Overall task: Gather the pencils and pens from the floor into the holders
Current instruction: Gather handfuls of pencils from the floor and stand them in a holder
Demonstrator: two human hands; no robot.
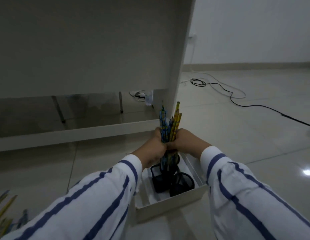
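Observation:
An upright bundle of blue and yellow patterned pencils (169,122) is gripped from both sides by my left hand (155,148) and my right hand (186,142). The bundle's lower ends reach down into a black mesh holder (175,161) at the far end of a white box (169,207) on the floor. Two more black mesh holders stand in the box: a square one (158,177) and a round one (182,183). Several loose pencils (3,212) lie on the floor at the bottom left.
A white desk panel (182,66) and a low white shelf (72,134) stand right behind the box. A black cable (237,101) and a white cable snake over the glossy tiled floor to the right. Thin metal legs show under the desk.

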